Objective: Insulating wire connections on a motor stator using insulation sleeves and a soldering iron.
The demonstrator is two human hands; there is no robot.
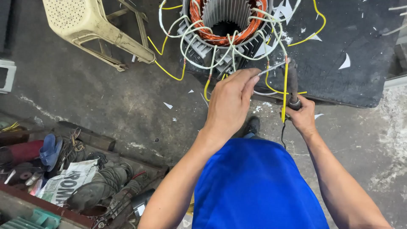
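Observation:
A motor stator (224,21) with copper windings and white and yellow lead wires stands on a black mat (352,46) at the top. My left hand (231,104) pinches a thin strip of solder wire (271,68) near the stator's front. My right hand (302,116) grips the dark handle of a soldering iron (292,82), held upright, with its tip beside a yellow sleeved lead (285,91). The solder's end meets the iron's tip. My blue-clad knee (254,186) fills the lower middle.
A cream plastic stool (93,29) lies tipped at the top left on the concrete floor. A box of clutter (63,178) with rags, paper, a blue sandal and tools sits at the lower left. White paper scraps dot the mat and floor.

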